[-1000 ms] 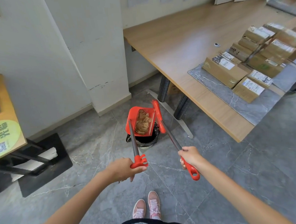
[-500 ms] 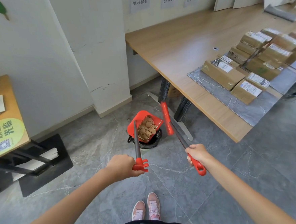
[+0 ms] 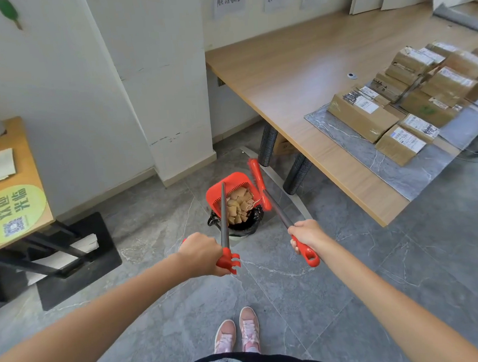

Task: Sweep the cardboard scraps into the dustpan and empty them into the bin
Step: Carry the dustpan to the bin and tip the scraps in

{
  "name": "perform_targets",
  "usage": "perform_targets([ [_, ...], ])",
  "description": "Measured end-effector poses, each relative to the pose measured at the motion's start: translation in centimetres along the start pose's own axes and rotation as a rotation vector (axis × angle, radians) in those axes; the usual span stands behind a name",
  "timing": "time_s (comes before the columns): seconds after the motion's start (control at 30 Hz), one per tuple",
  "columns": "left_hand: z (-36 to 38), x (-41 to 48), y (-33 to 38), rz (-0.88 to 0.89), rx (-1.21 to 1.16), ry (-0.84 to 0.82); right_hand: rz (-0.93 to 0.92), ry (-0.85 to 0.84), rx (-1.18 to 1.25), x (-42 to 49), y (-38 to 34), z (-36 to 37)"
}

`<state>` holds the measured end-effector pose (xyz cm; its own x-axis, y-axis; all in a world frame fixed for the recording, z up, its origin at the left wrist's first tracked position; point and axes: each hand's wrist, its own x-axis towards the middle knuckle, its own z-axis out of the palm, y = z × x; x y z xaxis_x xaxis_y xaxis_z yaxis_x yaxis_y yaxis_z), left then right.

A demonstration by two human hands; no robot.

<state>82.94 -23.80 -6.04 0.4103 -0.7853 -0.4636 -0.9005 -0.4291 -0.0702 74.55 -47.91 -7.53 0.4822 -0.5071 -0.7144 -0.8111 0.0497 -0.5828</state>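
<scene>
- The left hand [image 3: 202,252] grips the dustpan [image 3: 227,190] by its long handle, which runs straight ahead to the pan, held above the bin [image 3: 246,225] on the floor.
- The cardboard scraps [image 3: 241,206] sit in the pan, directly over the bin.
- The right hand [image 3: 305,232] grips the broom [image 3: 259,185] beside it.

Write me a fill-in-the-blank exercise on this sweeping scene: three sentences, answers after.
The left hand grips the handle of the dustpan, whose colour is ____.
The cardboard scraps lie in the dustpan, held above a bin lined with a ____ bag.
The right hand grips the broom, whose head hangs on the person's ____ side of the dustpan.
Missing words: red; black; right.
</scene>
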Motion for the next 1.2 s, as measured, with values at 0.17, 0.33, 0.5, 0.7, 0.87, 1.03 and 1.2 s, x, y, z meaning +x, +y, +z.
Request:
perform_targets([
  [0.17,-1.9,0.4,-0.6,0.066,0.112,0.020,-0.002,0.006,-0.015,0.3,-0.2,0.4],
  [0.33,-2.6,0.9,-0.9,0.126,0.183,0.007,0.020,0.006,0.024,0.5,-0.1,-0.2],
  [0.5,-3.0,1.1,-1.1,0.149,0.218,0.001,0.037,-0.003,0.050,0.5,-0.1,-0.9],
  [0.7,-4.3,1.2,-1.4,0.147,0.246,-0.009,0.029,-0.003,0.049,0.4,-0.6,-1.0],
  [0.87,-4.9,1.2,-1.7,0.155,0.260,0.005,0.033,-0.008,0.065,0.4,-1.2,-1.4],
  [1.03,-5.3,1.0,-2.0,0.160,0.256,0.014,0.026,-0.010,0.047,0.4,-1.6,-1.8],
  [1.2,-4.4,0.9,-1.5,0.207,0.298,-0.013,0.037,-0.009,0.040,0.7,-1.9,-1.9],
])
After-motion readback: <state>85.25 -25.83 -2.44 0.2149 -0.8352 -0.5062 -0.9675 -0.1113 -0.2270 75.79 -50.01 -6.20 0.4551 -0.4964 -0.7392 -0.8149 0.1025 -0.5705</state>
